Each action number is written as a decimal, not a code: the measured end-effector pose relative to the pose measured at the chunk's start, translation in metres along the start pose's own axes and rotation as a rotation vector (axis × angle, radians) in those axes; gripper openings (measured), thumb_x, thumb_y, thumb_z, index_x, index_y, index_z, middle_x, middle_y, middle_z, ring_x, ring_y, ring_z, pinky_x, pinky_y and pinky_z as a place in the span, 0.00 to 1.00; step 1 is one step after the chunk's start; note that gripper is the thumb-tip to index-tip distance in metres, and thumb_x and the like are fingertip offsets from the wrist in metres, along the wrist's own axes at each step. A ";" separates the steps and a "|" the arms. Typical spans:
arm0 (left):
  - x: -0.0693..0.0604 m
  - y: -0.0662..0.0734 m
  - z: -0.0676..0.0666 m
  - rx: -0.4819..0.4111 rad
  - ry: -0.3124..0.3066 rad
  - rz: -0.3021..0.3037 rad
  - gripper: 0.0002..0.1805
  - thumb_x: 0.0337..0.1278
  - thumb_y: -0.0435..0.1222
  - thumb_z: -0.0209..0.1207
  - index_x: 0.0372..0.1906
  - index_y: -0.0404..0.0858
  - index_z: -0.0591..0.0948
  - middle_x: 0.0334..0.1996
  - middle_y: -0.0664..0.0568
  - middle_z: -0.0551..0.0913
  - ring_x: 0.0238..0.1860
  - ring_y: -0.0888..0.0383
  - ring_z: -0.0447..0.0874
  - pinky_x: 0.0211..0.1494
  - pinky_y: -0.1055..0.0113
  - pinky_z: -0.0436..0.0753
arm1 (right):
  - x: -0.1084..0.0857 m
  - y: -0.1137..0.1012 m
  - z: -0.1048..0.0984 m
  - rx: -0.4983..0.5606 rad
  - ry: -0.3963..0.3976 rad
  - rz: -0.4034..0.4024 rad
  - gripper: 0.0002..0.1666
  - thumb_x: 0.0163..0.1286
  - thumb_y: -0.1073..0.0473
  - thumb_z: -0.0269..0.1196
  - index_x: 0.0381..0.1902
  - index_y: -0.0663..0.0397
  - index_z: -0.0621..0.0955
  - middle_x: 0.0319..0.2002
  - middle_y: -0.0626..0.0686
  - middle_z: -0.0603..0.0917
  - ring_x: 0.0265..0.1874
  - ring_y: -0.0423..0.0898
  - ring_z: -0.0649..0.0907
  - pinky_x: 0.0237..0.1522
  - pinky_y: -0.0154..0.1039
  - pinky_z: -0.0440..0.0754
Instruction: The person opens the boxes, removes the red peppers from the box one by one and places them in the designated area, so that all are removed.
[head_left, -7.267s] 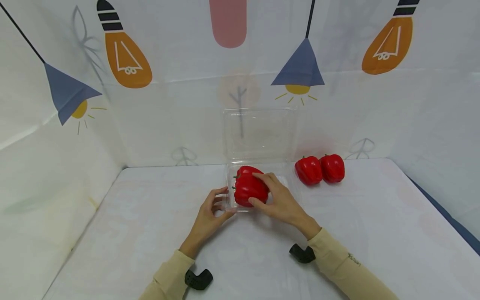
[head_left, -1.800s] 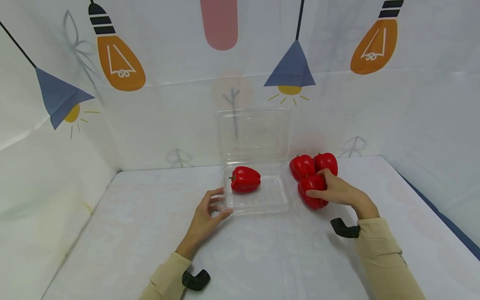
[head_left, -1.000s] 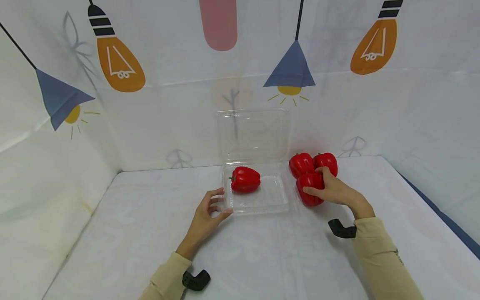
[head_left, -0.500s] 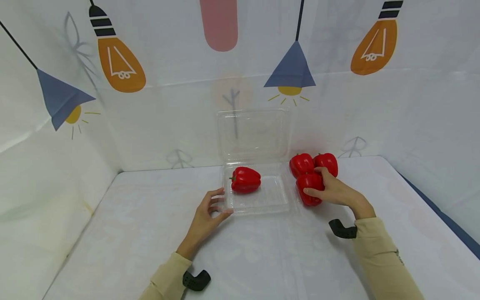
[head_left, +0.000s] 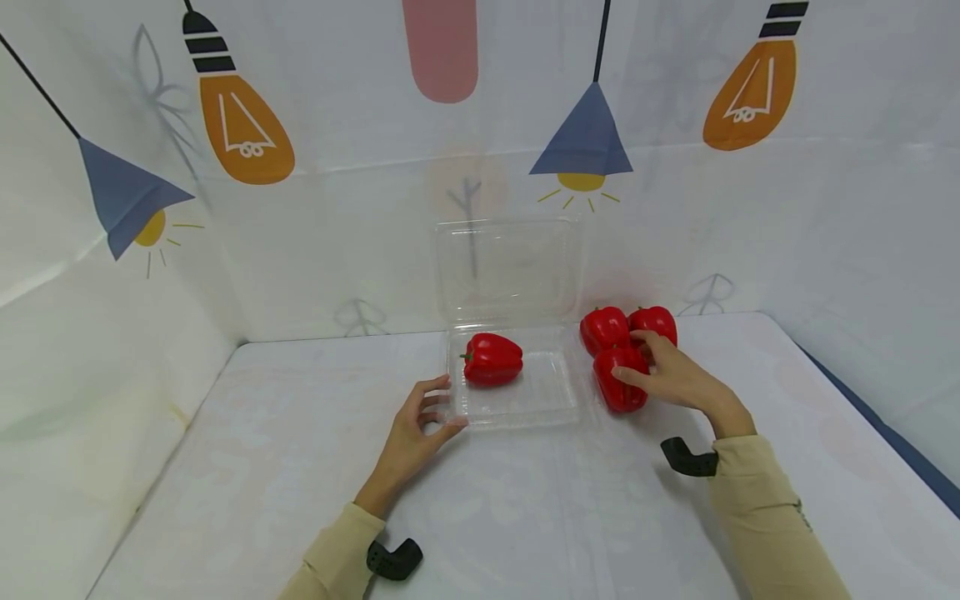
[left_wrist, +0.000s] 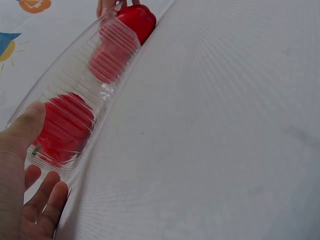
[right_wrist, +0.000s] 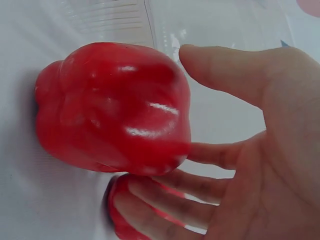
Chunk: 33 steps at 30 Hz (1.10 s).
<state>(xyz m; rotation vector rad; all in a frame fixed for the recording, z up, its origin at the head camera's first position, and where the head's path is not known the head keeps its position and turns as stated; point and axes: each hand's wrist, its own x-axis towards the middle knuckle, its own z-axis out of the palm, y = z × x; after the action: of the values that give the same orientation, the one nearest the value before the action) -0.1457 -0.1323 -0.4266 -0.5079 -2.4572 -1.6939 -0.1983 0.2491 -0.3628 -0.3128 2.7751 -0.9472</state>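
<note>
A clear plastic hinged container (head_left: pixel 543 387) lies on the table with its lid (head_left: pixel 510 271) upright at the back. One red bell pepper (head_left: pixel 492 360) lies inside, on the left, its stem pointing left. My left hand (head_left: pixel 412 429) holds the container's front left corner, thumb at the front and fingers along the side. To the right of the container, my right hand (head_left: pixel 678 379) is spread loosely about another red bell pepper (right_wrist: pixel 110 107). In the right wrist view, a gap shows between that pepper and the palm, and the thumb stands off it.
Two more red bell peppers, a left one (head_left: pixel 602 329) and a right one (head_left: pixel 656 319), sit just behind the right hand's pepper. A white cloth covers the table (head_left: pixel 495 517). Behind the container hangs a white backdrop (head_left: pixel 360 225) printed with lamps and bulbs.
Earlier, two peppers were in the container with my right hand on one. That pepper now rests beside the two outside, and the right hand's grip has loosened. My left hand stays put.
</note>
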 end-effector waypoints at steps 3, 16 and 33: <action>0.000 0.000 0.000 -0.003 -0.002 0.005 0.35 0.50 0.35 0.67 0.64 0.40 0.66 0.62 0.38 0.71 0.60 0.40 0.74 0.57 0.51 0.79 | 0.000 -0.001 -0.001 -0.010 0.043 -0.030 0.49 0.62 0.45 0.63 0.68 0.66 0.54 0.60 0.68 0.66 0.58 0.64 0.67 0.48 0.58 0.82; 0.000 -0.001 0.001 0.000 -0.001 -0.007 0.35 0.50 0.36 0.67 0.64 0.40 0.66 0.63 0.38 0.70 0.60 0.40 0.74 0.57 0.50 0.79 | 0.004 -0.007 0.001 0.028 0.217 -0.155 0.36 0.67 0.50 0.60 0.67 0.58 0.62 0.62 0.64 0.65 0.59 0.63 0.69 0.49 0.62 0.80; 0.000 0.001 0.000 0.003 -0.002 -0.025 0.34 0.51 0.37 0.67 0.64 0.41 0.66 0.63 0.39 0.70 0.61 0.41 0.73 0.58 0.51 0.78 | 0.009 -0.021 0.016 -0.002 0.237 -0.226 0.34 0.65 0.53 0.61 0.66 0.53 0.63 0.61 0.60 0.68 0.61 0.59 0.68 0.49 0.62 0.80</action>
<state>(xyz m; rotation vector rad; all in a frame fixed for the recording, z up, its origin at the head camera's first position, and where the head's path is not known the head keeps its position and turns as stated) -0.1450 -0.1323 -0.4258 -0.4813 -2.4773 -1.6988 -0.2001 0.2218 -0.3632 -0.5581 3.0018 -1.0980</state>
